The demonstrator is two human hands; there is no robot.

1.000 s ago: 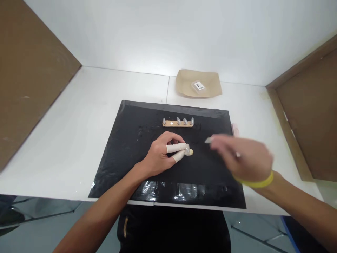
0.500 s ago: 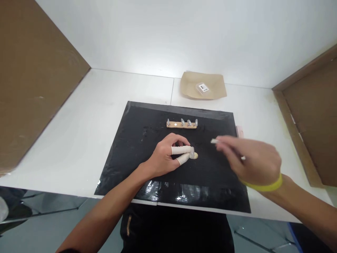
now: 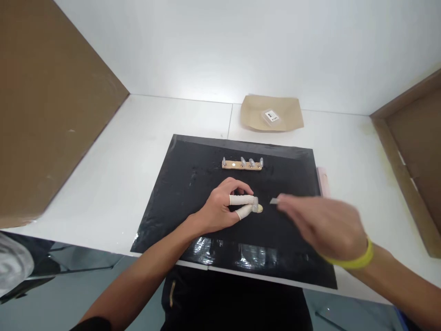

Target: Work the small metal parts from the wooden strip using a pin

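Note:
My left hand (image 3: 223, 207) rests on the black mat with white finger covers on two fingers. Those fingers pinch a small translucent grey piece shaped like a nail tip (image 3: 255, 204), with a small pale yellow rounded piece (image 3: 260, 209) touching it at the mat. Just to the right, above the mat, my right hand (image 3: 320, 223) is closed on a thin pale flat strip (image 3: 274, 201). Motion smears this hand, and only the strip's end shows past the fingers. Beyond my left hand lies a narrow wooden strip (image 3: 237, 165) with several similar grey pieces standing on it.
The black mat (image 3: 193, 170) lies on a white table (image 3: 138, 133). At the back stands an open brown paper tray (image 3: 251, 122) holding a small clear labelled box (image 3: 271, 116). A pink flat item (image 3: 323, 181) sits at the mat's right edge. Brown boards (image 3: 62, 101) flank both sides.
My right hand has moved left and slightly nearer, bringing the pale strip closer to the grey piece. My left hand keeps its pinch. The whole view has shifted slightly.

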